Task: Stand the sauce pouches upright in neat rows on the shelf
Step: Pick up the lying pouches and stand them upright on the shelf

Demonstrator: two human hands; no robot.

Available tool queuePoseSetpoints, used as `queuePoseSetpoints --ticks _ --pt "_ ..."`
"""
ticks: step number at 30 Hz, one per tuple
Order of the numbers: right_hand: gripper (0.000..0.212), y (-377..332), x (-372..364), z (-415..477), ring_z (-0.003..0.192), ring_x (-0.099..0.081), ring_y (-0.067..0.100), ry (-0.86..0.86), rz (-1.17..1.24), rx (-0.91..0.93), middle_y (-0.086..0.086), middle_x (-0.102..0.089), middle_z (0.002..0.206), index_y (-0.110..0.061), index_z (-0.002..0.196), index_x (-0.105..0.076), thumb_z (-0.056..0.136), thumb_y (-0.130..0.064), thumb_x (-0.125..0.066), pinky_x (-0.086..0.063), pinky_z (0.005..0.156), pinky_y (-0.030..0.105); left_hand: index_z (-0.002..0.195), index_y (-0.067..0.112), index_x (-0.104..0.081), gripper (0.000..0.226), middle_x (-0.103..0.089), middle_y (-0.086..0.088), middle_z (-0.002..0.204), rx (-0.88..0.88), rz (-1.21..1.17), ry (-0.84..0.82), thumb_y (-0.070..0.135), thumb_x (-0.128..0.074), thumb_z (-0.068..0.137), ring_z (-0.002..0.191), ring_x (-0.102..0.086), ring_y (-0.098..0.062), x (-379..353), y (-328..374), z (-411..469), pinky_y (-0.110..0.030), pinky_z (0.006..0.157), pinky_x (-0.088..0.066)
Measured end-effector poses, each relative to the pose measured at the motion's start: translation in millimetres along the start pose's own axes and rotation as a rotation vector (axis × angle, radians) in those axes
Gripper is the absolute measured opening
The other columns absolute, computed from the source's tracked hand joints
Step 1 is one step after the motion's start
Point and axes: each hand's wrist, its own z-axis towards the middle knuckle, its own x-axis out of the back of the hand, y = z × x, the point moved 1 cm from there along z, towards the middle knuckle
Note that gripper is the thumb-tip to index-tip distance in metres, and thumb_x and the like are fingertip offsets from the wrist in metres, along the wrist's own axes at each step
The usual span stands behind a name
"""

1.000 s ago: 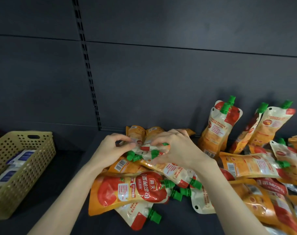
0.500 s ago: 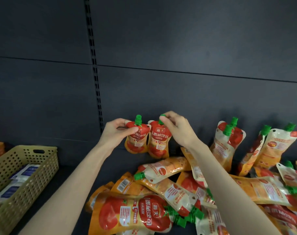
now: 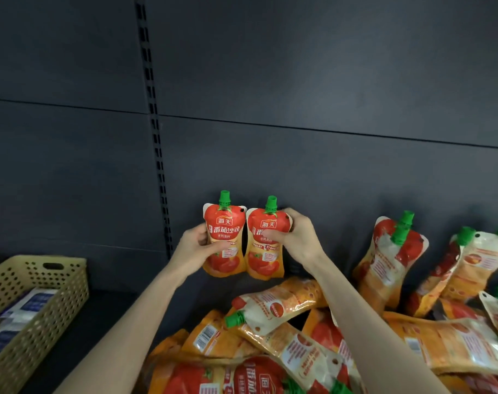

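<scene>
Grip: left hand (image 3: 195, 251) and right hand (image 3: 297, 240) each closed round a red-orange plastic sauce pouch with green cap (image 3: 224, 237), (image 3: 266, 243), upright, touching, by the dark shelf's back panel (image 3: 327, 172) | risk: floppy bases, probably tip onto heaped pouches (image 3: 284, 336) once released

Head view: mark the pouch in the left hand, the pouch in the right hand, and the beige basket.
Pouch in the left hand (image 3: 224, 223): head view, on its red upper front.
Pouch in the right hand (image 3: 266, 261): head view, on the tomato picture low on its front.
Beige basket (image 3: 47, 305): head view, on its perforated side wall.
</scene>
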Motion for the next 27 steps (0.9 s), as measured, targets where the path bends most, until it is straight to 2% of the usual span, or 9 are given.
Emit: queuePoseSetpoints --ticks 2,5,7,10,13,17,22,27 --pt "0.04 3 -3 -1 0.098 -0.064 0.016 -0.005 0.028 -0.016 -0.001 -0.066 0.104 -0.018 0.109 -0.058 0.074 -0.016 -0.077 -0.055 0.087 0.037 0.103 0.03 -0.062 0.033 -0.069 0.011 0.1 -0.003 -0.006 -0.03 0.014 -0.073 0.076 0.093 -0.066 -0.003 4 0 1 -0.019 0.076 -0.05" --pt "0.057 12 -12 -10 0.099 -0.058 0.006 -0.015 -0.087 0.002 -0.008 -0.061 0.108 -0.019 0.124 -0.051 0.074 -0.02 -0.078 -0.048 0.088 0.025 0.11 0.026 -0.058 0.04 -0.067 0.01 0.105 -0.009 0.01 -0.047 0.014 -0.073 0.076 0.097 -0.063 -0.005 4 -5 1 -0.02 0.079 -0.051" --pt "0.059 18 -18 -17 0.101 -0.057 0.007 -0.003 -0.135 0.0 -0.006 -0.061 0.113 -0.018 0.128 -0.048 0.076 -0.021 -0.076 -0.045 0.086 0.022 0.112 0.026 -0.056 0.043 -0.065 0.011 0.106 -0.021 0.038 -0.03 0.016 -0.074 0.075 0.097 -0.062 -0.005 3 -9 0 -0.021 0.08 -0.05" --pt "0.063 22 -16 -20 0.113 -0.057 0.016 0.054 -0.124 -0.025 0.001 -0.061 0.122 -0.016 0.132 -0.044 0.077 -0.021 -0.075 -0.047 0.092 0.03 0.113 0.027 -0.054 0.043 -0.064 0.011 0.105 -0.042 0.078 0.017 0.017 -0.073 0.076 0.098 -0.06 -0.006 3 -17 -3 -0.026 0.084 -0.051" --pt "0.063 23 -5 -19 0.115 -0.057 0.019 0.059 -0.156 -0.032 0.003 -0.061 0.122 -0.016 0.132 -0.044 0.077 -0.019 -0.075 -0.046 0.094 0.031 0.115 0.026 -0.053 0.044 -0.064 0.009 0.106 -0.061 0.115 0.039 0.02 -0.073 0.077 0.099 -0.06 -0.007 2 -20 -3 -0.027 0.085 -0.05" --pt "0.063 28 2 -18 0.117 -0.056 0.021 0.01 -0.176 -0.052 0.003 -0.06 0.125 -0.016 0.132 -0.044 0.077 -0.021 -0.075 -0.047 0.099 0.039 0.114 0.025 -0.051 0.043 -0.062 0.007 0.108 -0.073 0.145 0.055 0.019 -0.073 0.077 0.096 -0.059 -0.005 1 -18 -1 -0.017 0.077 -0.047" --pt "0.062 31 -2 -19 0.122 -0.052 0.02 0.036 -0.163 -0.073 0.002 -0.055 0.131 -0.017 0.134 -0.038 0.082 -0.023 -0.07 -0.044 0.1 0.037 0.118 0.016 -0.049 0.047 -0.062 -0.003 0.119 -0.052 0.208 0.102 0.022 -0.073 0.078 0.108 -0.059 -0.017 -4 -21 -1 -0.031 0.088 -0.05" --pt "0.062 31 -6 -24 0.125 -0.05 0.021 0.039 -0.191 -0.087 0.003 -0.052 0.134 -0.016 0.137 -0.032 0.085 -0.025 -0.066 -0.043 0.101 0.038 0.123 0.015 -0.047 0.049 -0.061 -0.005 0.122 -0.034 0.204 0.031 0.02 -0.07 0.08 0.112 -0.058 -0.02 -2 -17 1 -0.038 0.094 -0.049"
